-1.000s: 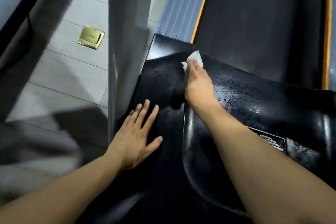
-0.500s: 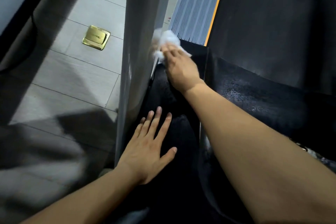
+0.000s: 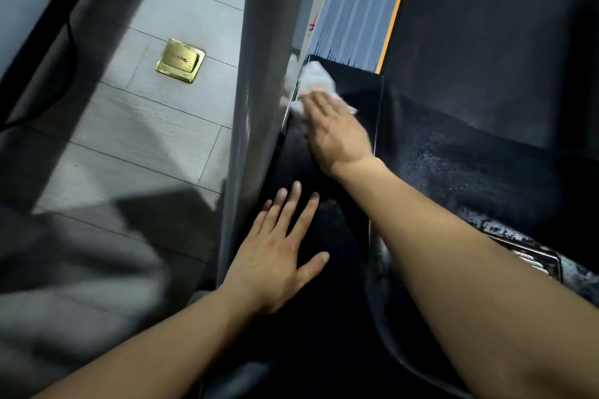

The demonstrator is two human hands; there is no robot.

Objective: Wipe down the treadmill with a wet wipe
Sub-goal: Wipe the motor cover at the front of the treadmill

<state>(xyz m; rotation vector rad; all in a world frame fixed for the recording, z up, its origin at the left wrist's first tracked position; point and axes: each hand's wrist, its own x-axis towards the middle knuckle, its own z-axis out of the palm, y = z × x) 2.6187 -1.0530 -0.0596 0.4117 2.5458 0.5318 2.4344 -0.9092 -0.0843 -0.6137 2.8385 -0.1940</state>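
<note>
The right hand (image 3: 337,133) lies flat with straight fingers on the white wet wipe (image 3: 316,82) and presses it on the glossy black cover (image 3: 350,84) of the treadmill, in the corner where this cover meets the grey upright post (image 3: 259,74). The wipe is bunched under the fingertips, and one edge of it touches the post, so I judge that the person is cleaning the narrow seam there. The left hand (image 3: 275,253) holds nothing; it rests open, fingers spread, on the dark surface nearer to the body, probably to carry the weight while the person leans forward. To the right, the black motor cover (image 3: 470,172) shows wet, speckled marks. The belt (image 3: 502,26) with its orange stripe (image 3: 393,13) lies beyond. A brass floor plate (image 3: 180,60) sits in the tiled floor (image 3: 146,139), well apart.
</note>
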